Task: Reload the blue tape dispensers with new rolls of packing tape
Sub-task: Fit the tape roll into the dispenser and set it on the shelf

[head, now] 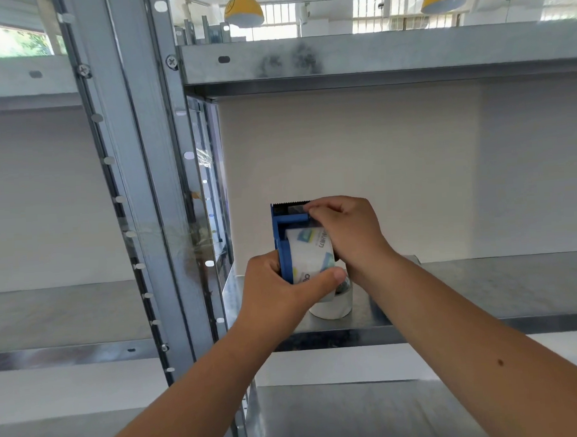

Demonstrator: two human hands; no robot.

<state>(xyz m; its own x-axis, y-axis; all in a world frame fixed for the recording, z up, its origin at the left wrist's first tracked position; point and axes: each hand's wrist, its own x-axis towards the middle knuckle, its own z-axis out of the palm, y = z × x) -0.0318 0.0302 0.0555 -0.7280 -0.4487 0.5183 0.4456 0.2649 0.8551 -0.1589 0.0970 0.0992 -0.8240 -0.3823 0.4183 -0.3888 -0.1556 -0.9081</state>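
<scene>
- Two bare hands hold one blue plastic tape dispenser [283, 248] above the grey metal shelf [484, 288].
- Your left hand [277, 285] clamps its lower body, thumb across the loaded clear printed tape roll [310, 254].
- Your right hand [346, 228] pinches the tape end by the serrated blade [288, 203].
- Another white roll [332, 308] stands on the shelf below.

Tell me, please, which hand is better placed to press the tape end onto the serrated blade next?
The right hand: its fingertips already pinch the tape end beside the serrated blade. The left hand grips the blue tape dispenser and roll lower down, steadying them.
</scene>
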